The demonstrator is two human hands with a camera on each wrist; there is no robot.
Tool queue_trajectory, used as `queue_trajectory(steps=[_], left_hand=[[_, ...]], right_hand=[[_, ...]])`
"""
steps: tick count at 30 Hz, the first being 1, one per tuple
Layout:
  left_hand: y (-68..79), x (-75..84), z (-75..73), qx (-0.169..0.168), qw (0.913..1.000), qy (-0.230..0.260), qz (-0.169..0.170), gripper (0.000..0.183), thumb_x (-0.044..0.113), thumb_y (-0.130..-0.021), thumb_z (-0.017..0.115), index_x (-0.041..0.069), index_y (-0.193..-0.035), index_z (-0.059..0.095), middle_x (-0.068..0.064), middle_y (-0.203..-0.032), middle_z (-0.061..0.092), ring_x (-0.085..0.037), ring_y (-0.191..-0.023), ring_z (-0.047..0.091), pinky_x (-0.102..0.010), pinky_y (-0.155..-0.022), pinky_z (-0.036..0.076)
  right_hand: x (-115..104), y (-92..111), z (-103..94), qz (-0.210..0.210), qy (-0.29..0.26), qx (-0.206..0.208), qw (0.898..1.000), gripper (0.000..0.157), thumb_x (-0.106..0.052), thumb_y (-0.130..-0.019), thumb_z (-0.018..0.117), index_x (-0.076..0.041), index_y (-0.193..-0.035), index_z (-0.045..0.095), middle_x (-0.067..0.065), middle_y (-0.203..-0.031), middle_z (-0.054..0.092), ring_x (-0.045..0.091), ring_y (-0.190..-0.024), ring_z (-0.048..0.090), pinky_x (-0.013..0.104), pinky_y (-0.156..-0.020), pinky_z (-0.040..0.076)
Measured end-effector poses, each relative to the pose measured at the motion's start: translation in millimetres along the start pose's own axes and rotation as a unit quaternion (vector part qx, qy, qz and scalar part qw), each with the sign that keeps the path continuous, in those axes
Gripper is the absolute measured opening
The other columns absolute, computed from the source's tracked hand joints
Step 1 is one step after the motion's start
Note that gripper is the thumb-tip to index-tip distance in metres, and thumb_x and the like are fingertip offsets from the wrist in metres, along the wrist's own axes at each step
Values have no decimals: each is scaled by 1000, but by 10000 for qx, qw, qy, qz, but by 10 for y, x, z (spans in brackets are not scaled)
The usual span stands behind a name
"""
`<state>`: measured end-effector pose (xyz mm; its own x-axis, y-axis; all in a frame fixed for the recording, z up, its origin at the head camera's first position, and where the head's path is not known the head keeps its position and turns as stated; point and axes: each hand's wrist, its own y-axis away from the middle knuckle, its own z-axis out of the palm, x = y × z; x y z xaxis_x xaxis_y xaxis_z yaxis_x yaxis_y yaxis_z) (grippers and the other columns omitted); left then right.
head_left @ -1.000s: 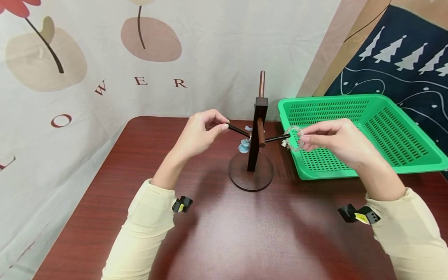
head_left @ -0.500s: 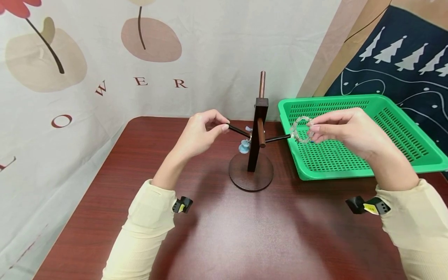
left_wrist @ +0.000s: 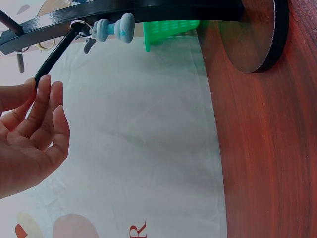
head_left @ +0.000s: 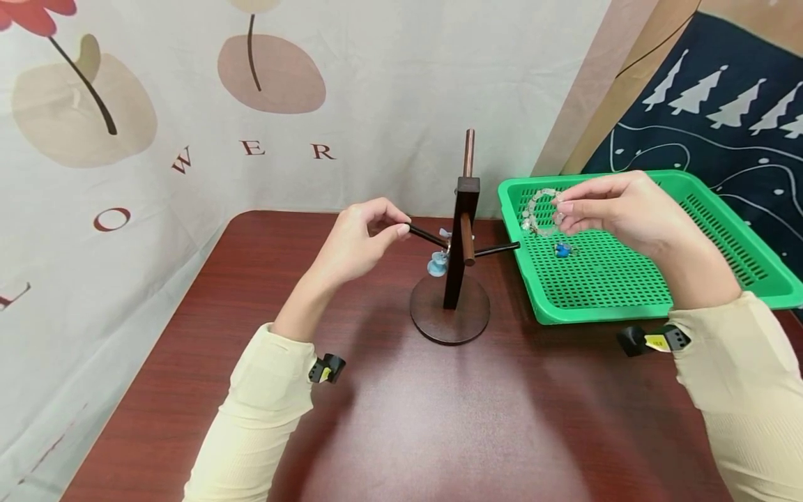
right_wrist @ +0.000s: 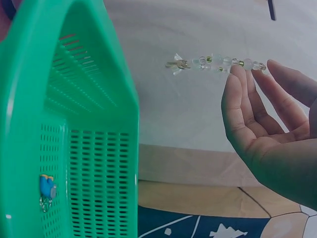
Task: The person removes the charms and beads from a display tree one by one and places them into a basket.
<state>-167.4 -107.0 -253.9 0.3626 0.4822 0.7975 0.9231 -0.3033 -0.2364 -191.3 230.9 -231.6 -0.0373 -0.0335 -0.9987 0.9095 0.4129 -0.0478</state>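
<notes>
A dark wooden stand point(head_left: 461, 230) with side pegs rises from a round base. My left hand point(head_left: 364, 240) pinches the tip of its left black peg point(head_left: 428, 234) between thumb and fingers. From that peg hangs a light-blue charm point(left_wrist: 111, 29) on a ring. On the other side, the right black peg point(head_left: 498, 249) carries nothing visible in the head view. My right hand point(head_left: 627, 216) pinches a bracelet point(right_wrist: 228, 61) of clear and pale beads with a small pendant, up over the basket's left part. The right wrist view shows the bracelet edge-on, apart from the basket.
A green plastic basket point(head_left: 539, 307) with slotted walls stands right of the stand on the reddish-brown table point(head_left: 401, 418). Inside lies a small blue figure charm point(head_left: 562, 249). Behind hang a pale printed cloth point(head_left: 389, 84) and a dark cloth with white trees point(head_left: 709, 132).
My right hand has carried the bracelet right, off the end of the right peg, then up and farther back over the basket. The left hand stays at its peg. The blue figure has come into full view.
</notes>
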Motion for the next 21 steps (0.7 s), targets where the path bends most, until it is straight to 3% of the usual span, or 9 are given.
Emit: queue_trajectory(steps=[15, 21], left_hand=[[-4, -8, -2, 3, 10000, 15, -16, 7, 7, -87, 61, 5, -92, 65, -5, -82, 67, -12, -74, 62, -27, -65, 41], [-3, -9, 1, -13, 10000, 26, -16, 7, 6, -87, 61, 5, -93, 65, -5, -82, 67, -12, -74, 62, -27, -64, 42]], right_hand=[[80, -221, -207, 526, -237, 632, 9963, 12, 2, -80, 65, 4, -92, 70, 15, -80, 67, 25, -69, 65, 32, -66, 53], [142, -272, -276, 520, -477, 637, 9955, 11, 4, -82, 63, 3, -90, 70, 15, -79, 67, 25, -69, 65, 32, -66, 53]])
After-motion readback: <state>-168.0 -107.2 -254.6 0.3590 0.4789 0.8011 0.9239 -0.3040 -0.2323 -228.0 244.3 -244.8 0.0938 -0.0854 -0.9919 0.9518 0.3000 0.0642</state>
